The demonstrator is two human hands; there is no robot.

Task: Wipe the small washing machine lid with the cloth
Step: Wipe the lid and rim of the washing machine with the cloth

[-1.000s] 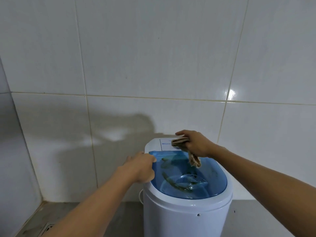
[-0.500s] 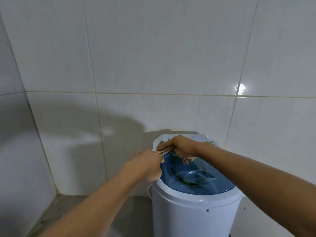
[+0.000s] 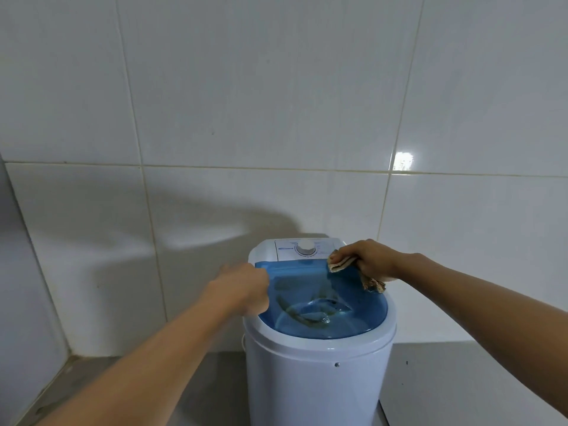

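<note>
A small white washing machine (image 3: 319, 382) stands in front of me with a translucent blue lid (image 3: 347, 321) shut on top. My right hand (image 3: 368, 258) holds a folded tan cloth (image 3: 339, 264) and presses it on the lid's far right corner, near the hinge line; a frayed end of the cloth hangs below my palm. My left hand (image 3: 242, 289) rests curled on the lid's left edge, gripping the rim of the machine. A white dial (image 3: 305, 248) sits on the control panel behind the lid.
White tiled wall (image 3: 276, 118) rises right behind the machine and another wall closes in on the left. Grey floor (image 3: 461, 379) lies to the right and left of the machine.
My right hand has slid the cloth from the lid's far left corner, beside my left hand, across to the far right corner. The dial has come into sight.
</note>
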